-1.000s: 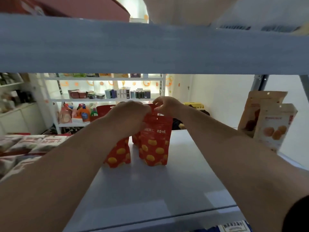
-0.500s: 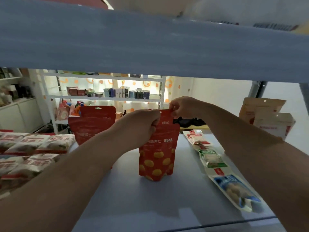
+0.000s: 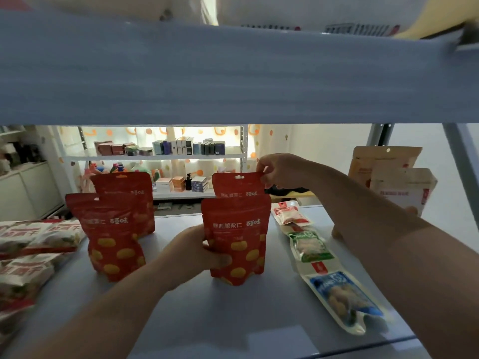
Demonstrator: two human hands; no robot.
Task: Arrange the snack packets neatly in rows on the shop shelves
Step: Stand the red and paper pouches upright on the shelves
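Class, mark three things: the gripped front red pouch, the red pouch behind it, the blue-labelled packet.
front red pouch (image 3: 239,235): head view, printed front panel
rear red pouch (image 3: 237,186): head view, top flap
blue-labelled packet (image 3: 342,296): head view, blue label

My left hand (image 3: 197,251) and right hand (image 3: 282,168) are bare; I see the left forearm (image 3: 116,307) and right forearm (image 3: 375,229) bare too, down to the view's edge
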